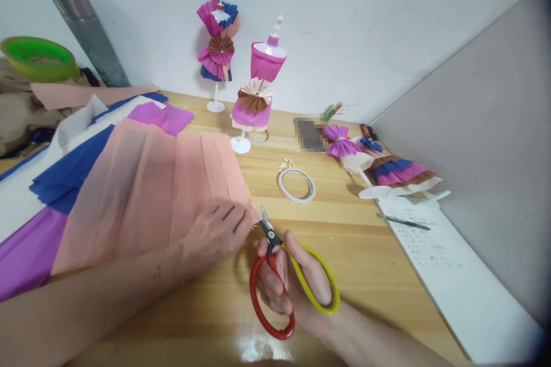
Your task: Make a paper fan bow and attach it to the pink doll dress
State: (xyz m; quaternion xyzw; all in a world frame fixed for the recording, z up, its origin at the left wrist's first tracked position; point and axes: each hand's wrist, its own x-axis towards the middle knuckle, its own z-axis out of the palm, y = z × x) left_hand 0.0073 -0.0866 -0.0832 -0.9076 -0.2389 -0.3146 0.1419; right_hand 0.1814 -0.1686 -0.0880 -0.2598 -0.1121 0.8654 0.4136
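Note:
Peach crepe paper (pixel 150 183) lies in a wide sheet across the left of the table, over blue (pixel 77 169) and purple sheets. My left hand (pixel 219 229) rests on its lower right part, fingers bent and closed at the paper's edge near the corner; what the fingertips hold is hidden. My right hand (pixel 293 281) grips scissors (pixel 272 235) with one red and one yellow handle. The scissor blades are parted, with their tips beside the paper's corner, just right of my left hand.
Two small dress forms in paper outfits (pixel 220 49) (pixel 260 86) stand at the back. A tape roll (pixel 297 186) lies mid-table. At right are another dressed form (pixel 396 172), lying down, a notebook (pixel 465 281) and a pen (pixel 407 222). A flask (pixel 88 34) stands back left.

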